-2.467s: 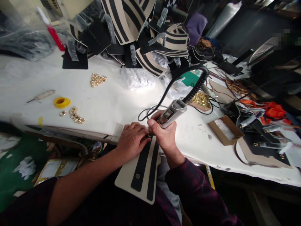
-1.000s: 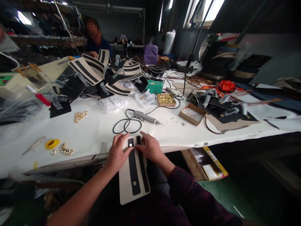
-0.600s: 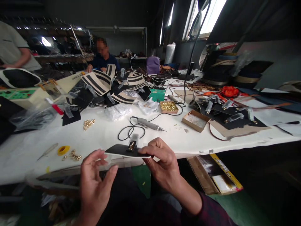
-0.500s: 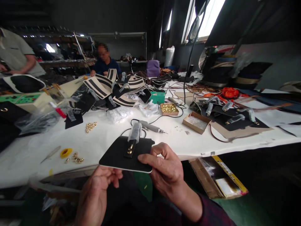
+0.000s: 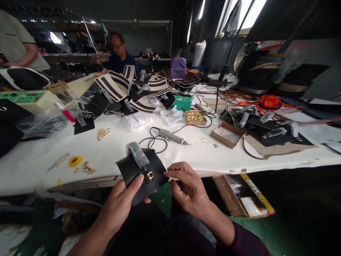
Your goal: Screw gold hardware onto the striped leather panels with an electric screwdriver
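Observation:
A black leather panel [image 5: 157, 163] is held above my lap at the table's front edge. On it sits a strap with a gold clasp [image 5: 149, 175], its upper part wrapped in clear plastic [image 5: 137, 153]. My left hand [image 5: 119, 202] grips the panel from the left, thumb on top beside the clasp and fingers underneath. At the panel's right edge, my right hand [image 5: 189, 188] has thumb and fingers bent, with the index fingertip touching the corner; whether it pinches the edge is unclear. Beyond the panel lies a grey electric screwdriver [image 5: 173, 136] with a black cord.
The white table [image 5: 112, 149] holds gold rings [image 5: 103, 133], yellow tape [image 5: 75, 161], a box of gold parts [image 5: 196, 117] and a cardboard box [image 5: 228, 134]. Black and striped panels [image 5: 114, 85] are piled behind. Two people are across the table. An open carton [image 5: 243, 195] stands below.
My left hand has moved onto the panel and gripped it. The panel has turned and tilted, and my right thumb has come off its top. The camera view has shifted slightly.

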A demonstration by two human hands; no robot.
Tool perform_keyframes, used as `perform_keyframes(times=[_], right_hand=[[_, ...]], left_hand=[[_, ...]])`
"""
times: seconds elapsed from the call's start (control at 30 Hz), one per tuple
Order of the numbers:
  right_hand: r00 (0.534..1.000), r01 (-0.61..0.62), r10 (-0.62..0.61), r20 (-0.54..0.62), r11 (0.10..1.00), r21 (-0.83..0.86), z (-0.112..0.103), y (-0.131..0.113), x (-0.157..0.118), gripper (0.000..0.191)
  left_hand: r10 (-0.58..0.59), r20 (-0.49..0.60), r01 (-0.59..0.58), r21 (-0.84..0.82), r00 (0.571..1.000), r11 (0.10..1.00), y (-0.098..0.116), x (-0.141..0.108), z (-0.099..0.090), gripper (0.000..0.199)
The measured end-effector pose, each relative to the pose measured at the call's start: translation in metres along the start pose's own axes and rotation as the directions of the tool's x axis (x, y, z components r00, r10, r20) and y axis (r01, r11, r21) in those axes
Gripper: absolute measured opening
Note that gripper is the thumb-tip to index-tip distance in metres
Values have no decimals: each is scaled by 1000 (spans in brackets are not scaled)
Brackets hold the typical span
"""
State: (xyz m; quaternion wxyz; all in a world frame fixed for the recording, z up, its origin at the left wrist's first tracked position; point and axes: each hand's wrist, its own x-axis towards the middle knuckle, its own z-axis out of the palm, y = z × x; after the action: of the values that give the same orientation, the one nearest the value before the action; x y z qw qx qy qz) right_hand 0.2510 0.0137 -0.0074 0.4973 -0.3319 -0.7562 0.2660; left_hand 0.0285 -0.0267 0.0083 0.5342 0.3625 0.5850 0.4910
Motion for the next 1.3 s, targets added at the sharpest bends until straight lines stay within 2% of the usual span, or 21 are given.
perform_keyframes(times=[0.1, 0.17, 0.27, 0.33, 0.37, 0.43, 0.5, 0.53, 0.63, 0.73, 0.83, 0.9, 1.0, 1.1, 1.2, 1.3], right_hand=[[997, -74, 75, -14, 996, 50, 8, -9, 7, 20], [994, -110, 111, -3, 993, 44, 16, -10, 13, 23], [988, -156, 156, 10, 986, 55, 26, -9, 19, 19], [970, -244, 242, 30, 963, 115, 30, -9, 22, 13], [947, -320, 313, 65, 934, 158, 30, -10, 23, 12], [868, -491, 453, 202, 844, 217, 29, -14, 27, 14], [797, -576, 502, 335, 800, 172, 24, -17, 32, 15], [796, -555, 488, 358, 825, 107, 21, -19, 35, 14], [869, -319, 360, 340, 932, -173, 14, -22, 43, 11], [886, -104, 262, 384, 917, -385, 14, -23, 46, 19], [885, -71, 255, 390, 901, -428, 18, -23, 44, 26], [889, -136, 279, 362, 917, -374, 22, -23, 40, 30], [891, -297, 338, 302, 939, -175, 31, -22, 32, 36], [874, -453, 423, 237, 888, 84, 43, -20, 24, 42], [789, -613, 565, 240, 707, 353, 56, -20, 18, 44], [690, -682, 669, 276, 473, 558, 68, -24, 16, 46]], left_hand=[[59, 62, -72, 238, 996, 969, -5, 5, -4, 51], [117, 34, -121, 355, 993, 927, -5, 7, -4, 53], [188, 3, -167, 474, 982, 864, -5, 7, -2, 56], [229, 12, -203, 514, 973, 833, -6, 7, -1, 56], [249, 19, -221, 526, 968, 821, -6, 7, 0, 56], [289, 33, -260, 546, 957, 796, -8, 8, 1, 54], [334, 55, -303, 574, 941, 761, -10, 9, 0, 52], [357, 70, -327, 590, 931, 738, -11, 10, 0, 51], [427, 103, -388, 640, 899, 663, -14, 12, -1, 49], [488, 107, -422, 679, 866, 601, -17, 14, -2, 48], [500, 93, -419, 689, 861, 591, -18, 15, -1, 47], [478, 61, -387, 681, 876, 621, -18, 14, 1, 43], [447, -36, -322, 643, 894, 695, -18, 12, 4, 35], [428, -141, -285, 559, 893, 779, -20, 11, 9, 32], [408, -183, -270, 507, 894, 818, -22, 11, 13, 32], [410, -197, -260, 518, 891, 815, -27, 8, 15, 35]])
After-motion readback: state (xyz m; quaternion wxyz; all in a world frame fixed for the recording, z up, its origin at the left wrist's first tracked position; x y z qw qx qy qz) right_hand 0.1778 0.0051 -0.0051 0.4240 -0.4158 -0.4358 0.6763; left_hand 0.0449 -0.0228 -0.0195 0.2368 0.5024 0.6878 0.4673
